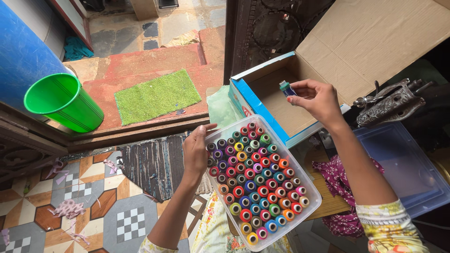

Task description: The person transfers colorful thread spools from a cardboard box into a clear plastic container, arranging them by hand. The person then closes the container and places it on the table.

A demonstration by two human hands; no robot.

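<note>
— While your left hand (196,152) grips the near-left edge of the clear plastic tray (313,202), fingers curled over its rim, how full would you call it?

— Nearly packed. Rows of thread spools (255,180) stand upright in it, in red, orange, blue, green, purple and pink, with hardly a gap showing. So I judge the sorting in that tray largely done.

— And your right hand (318,98)?

— It is pinched narrow on one small blue spool (287,88), thumb and fingertips closed around it, raised over the open cardboard box (276,100) just beyond the tray. You hold it above the box floor, touching nothing else.

— Is anything in that box?

— What I can see of its inside looks bare, with the lid flap (375,37) folded back. Whether that spool is coming out or going in, I cannot tell from this view.

— Further out?

— A blue lid (403,164) and a dark metal machine part (391,100) lie to your right; a green bucket (63,100) and a green mat (157,93) sit well apart, beyond the doorstep.
</note>
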